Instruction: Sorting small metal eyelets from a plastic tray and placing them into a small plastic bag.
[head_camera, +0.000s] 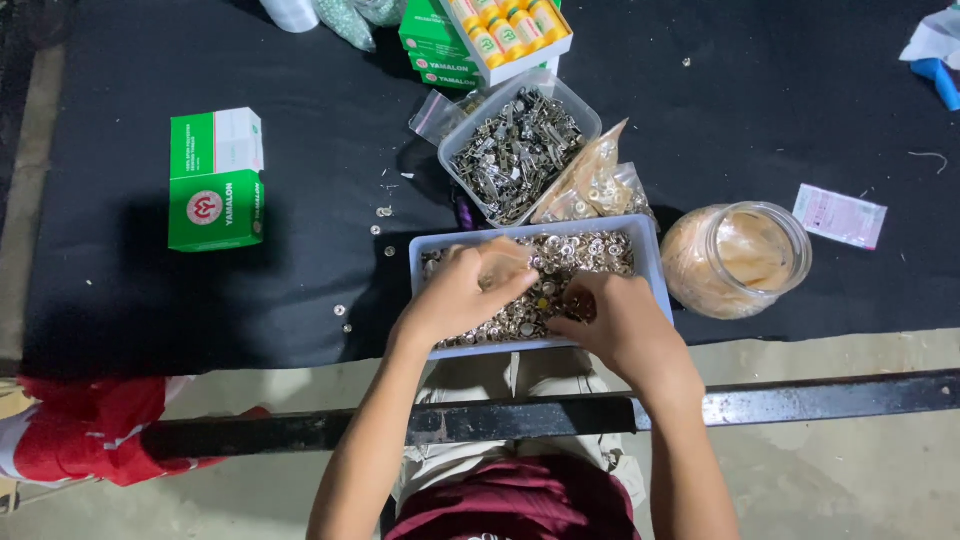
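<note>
Both hands work inside a shallow pale-blue tray (652, 262) at the near edge of the black-covered table (300, 200), the tray full of small round metal pieces (590, 250), silver and brassy, like snap buttons or eyelets. Left hand (462, 293) lies knuckles-up on the heap, fingers curled narrow and digging in; whether it pinches a piece I cannot tell. Right hand (618, 325) is curled too, with a darker round piece (579, 305) showing at its fingertips, seemingly pinched there. At 12 o'clock from the tray stands a clear tub of metal clips (518, 150); at 1 o'clock, clear bags (592, 185); at 3 o'clock, a glass jar (738, 258); at 9 to 10 o'clock, a green-and-white box (215, 180); stray pieces lie on the cloth at 8 to 9 o'clock. Judgement: each piece is light, stiff and smooth, likely slippery and quick to roll; best taken by the rim between thumb and fingertip. The heap shifts loosely under pressure.
</note>
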